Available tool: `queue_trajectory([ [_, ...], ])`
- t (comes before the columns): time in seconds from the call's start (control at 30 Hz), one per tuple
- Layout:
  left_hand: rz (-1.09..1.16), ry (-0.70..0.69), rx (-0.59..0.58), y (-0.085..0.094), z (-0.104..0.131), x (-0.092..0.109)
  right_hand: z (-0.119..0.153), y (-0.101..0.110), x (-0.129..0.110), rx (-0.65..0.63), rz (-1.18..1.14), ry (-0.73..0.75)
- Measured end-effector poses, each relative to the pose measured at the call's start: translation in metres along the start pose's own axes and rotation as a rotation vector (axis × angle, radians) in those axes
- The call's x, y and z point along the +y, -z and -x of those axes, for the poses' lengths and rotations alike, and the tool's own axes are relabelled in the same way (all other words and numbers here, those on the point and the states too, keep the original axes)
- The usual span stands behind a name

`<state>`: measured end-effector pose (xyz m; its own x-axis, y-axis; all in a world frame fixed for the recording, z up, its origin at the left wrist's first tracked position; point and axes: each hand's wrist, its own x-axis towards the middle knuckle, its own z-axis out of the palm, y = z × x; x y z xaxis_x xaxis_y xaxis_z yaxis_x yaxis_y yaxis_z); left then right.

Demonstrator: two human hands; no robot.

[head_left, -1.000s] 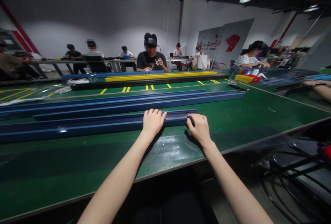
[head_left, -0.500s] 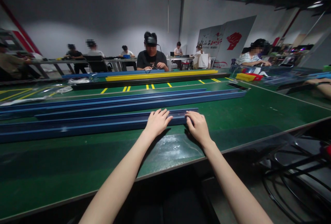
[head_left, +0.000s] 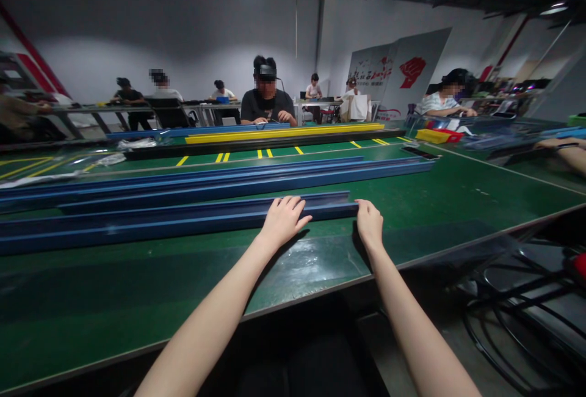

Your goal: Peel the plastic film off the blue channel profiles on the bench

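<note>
A long blue channel-shaped strip (head_left: 183,224) lies lengthwise along the near part of the green table. My left hand (head_left: 284,221) rests across it, fingers stretched over the channel and thumb pointing out to the right. At the strip's right end is my right hand (head_left: 370,223), its fingers closed together with the tips at the end corner. Its far fingers are partly hidden from me. Behind lie more long blue strips (head_left: 256,184), roughly parallel to the near one.
Across the green table (head_left: 458,201) lie a yellow strip (head_left: 284,134) and a black strip (head_left: 256,143). A phone (head_left: 419,153) is on the right, near a yellow tray (head_left: 438,135). A co-worker (head_left: 270,101) sits opposite. A metal-framed stool (head_left: 503,324) stands at lower right.
My right hand has moved right to the strip's end, and its fingers have closed. My left hand has shifted slightly right, with its thumb further out.
</note>
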<state>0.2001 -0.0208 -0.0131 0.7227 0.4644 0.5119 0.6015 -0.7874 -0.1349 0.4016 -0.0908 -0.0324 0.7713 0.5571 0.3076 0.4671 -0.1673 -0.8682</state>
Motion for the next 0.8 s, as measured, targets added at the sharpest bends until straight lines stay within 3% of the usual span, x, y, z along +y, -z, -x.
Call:
queue_trajectory([
  [0.23,0.004,-0.074,0.016,0.002,0.0,0.007,-0.005,-0.001,0.007,-0.008,-0.114,-0.074],
  [0.47,0.005,-0.085,0.024,0.005,-0.001,0.012,0.0,0.005,0.004,0.122,-0.04,-0.005],
  [0.67,-0.008,-0.083,0.003,0.006,-0.001,0.013,-0.002,0.005,0.005,0.077,-0.069,-0.068],
  [0.8,-0.023,-0.081,-0.007,0.006,-0.001,0.014,-0.021,0.0,0.014,-0.014,-0.122,-0.082],
])
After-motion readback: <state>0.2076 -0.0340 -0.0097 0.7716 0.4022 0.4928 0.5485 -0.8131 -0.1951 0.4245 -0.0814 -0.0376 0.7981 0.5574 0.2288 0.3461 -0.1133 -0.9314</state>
